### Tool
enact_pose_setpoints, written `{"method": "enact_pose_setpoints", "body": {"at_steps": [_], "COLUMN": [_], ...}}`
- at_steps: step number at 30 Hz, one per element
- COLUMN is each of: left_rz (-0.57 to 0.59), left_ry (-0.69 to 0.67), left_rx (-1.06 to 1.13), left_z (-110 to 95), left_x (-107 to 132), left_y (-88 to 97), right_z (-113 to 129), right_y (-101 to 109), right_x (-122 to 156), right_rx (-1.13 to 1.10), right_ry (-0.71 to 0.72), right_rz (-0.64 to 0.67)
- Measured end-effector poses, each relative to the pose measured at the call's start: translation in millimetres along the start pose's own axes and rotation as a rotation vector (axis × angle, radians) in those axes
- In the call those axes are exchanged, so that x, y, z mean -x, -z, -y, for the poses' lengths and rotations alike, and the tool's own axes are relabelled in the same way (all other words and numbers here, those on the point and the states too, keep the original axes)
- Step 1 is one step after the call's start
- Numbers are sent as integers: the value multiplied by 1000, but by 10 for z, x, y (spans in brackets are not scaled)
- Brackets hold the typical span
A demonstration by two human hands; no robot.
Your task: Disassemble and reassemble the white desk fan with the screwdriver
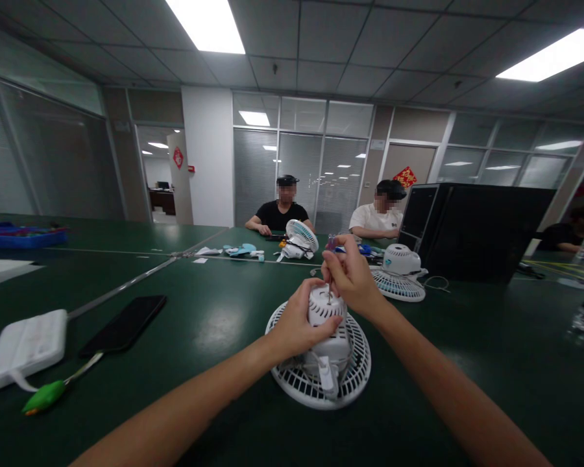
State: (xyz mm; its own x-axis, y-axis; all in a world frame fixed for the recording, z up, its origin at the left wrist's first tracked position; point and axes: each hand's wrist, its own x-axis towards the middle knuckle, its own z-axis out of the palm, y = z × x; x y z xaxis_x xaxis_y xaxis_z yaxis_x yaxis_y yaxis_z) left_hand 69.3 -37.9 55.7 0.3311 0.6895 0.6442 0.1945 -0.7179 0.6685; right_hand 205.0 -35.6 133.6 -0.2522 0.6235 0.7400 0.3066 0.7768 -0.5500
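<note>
Fingers of the right hand (pixel 353 275) pinch a metal-shafted screwdriver (pixel 329 290); the left hand (pixel 299 321), thumb spread, clasps a white, round plastic fan (pixel 331 350), lower centre. Tilting the screwdriver could make it slip.

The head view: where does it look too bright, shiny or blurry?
In the head view, the ceiling lights are blown out to white; a soft glare patch lies on the green table; the blue tray near the left edge looks blurred; the nearest white fan looks clearer.

black phone (pixel 126 323) near white box (pixel 26 345) | blue tray (pixel 24 239) | black case (pixel 481 230)
</note>
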Motion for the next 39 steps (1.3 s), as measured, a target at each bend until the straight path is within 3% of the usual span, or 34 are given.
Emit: {"method": "enact_pose_setpoints", "body": {"at_steps": [6,15,23,25,28,30,39], "left_rz": [-23,-79,-101,-108,-117,-117,-136], "left_ry": [-161,-60,-54,-65,-79,-82,-117], "left_rx": [-37,135,118,120,110,99,77], "left_z": [-102,-104,-162,-155,-129,-113,-69], "left_x": [-41,-124,-112,-109,-99,-89,-52], "left_y": [47,60,42,29,21,24,22], "right_z": [18,-14,72,177,329,382,263], "right_y": [21,85,204,267,371,413,305], "right_x": [-6,-1,-129,-202,-285,-301,-295], "right_rx": [-46,-129,-111,-83,4,30,278], "right_ry": [-60,-144,-122,-104,-143,-161,59], "right_rz": [10,9,5,74,309,399,169]}}
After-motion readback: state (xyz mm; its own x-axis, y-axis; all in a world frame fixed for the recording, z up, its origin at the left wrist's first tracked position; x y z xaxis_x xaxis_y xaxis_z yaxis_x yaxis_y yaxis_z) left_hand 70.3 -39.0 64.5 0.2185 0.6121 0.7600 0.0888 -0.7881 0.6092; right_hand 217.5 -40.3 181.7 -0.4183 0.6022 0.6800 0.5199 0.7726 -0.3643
